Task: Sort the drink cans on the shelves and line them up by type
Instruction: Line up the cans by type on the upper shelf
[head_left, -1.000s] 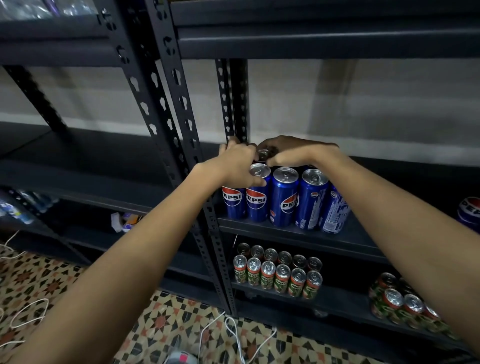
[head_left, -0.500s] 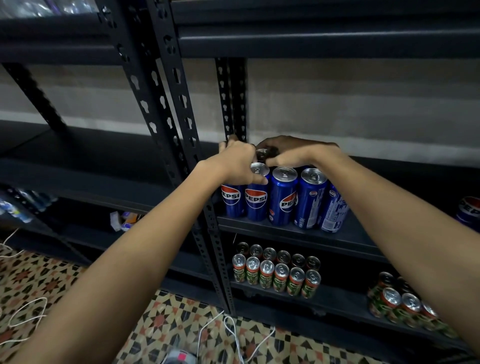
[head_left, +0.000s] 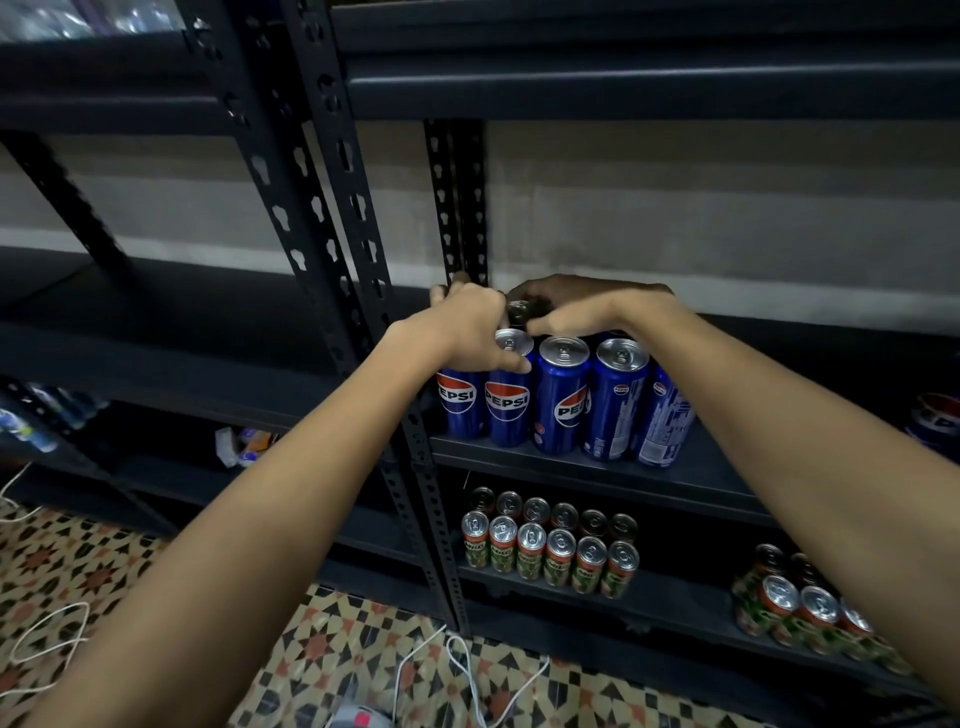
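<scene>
Partly sorted: Pepsi cans (head_left: 563, 395) ranked mid-frame, both hands curled on rear tops; green cans (head_left: 550, 556) lined below; lower-right cluster (head_left: 800, 613) loose.

Front row of Pepsi cans (head_left: 563, 400) standing side by side on the middle shelf (head_left: 587, 467), immediately right of the perforated upright (head_left: 358, 291). Left hand (head_left: 470, 327) over the row's left end, right hand (head_left: 576, 306) beside it, over cans further back; one rear can top (head_left: 518, 313) between the hands, apparently a second row. On the lower shelf (head_left: 670, 597), directly below, two rows of Milo cans (head_left: 550, 545); a further cluster of cans (head_left: 800, 613) to the right. Cables (head_left: 467, 670) on the floor (head_left: 332, 644) before the shelving.
</scene>
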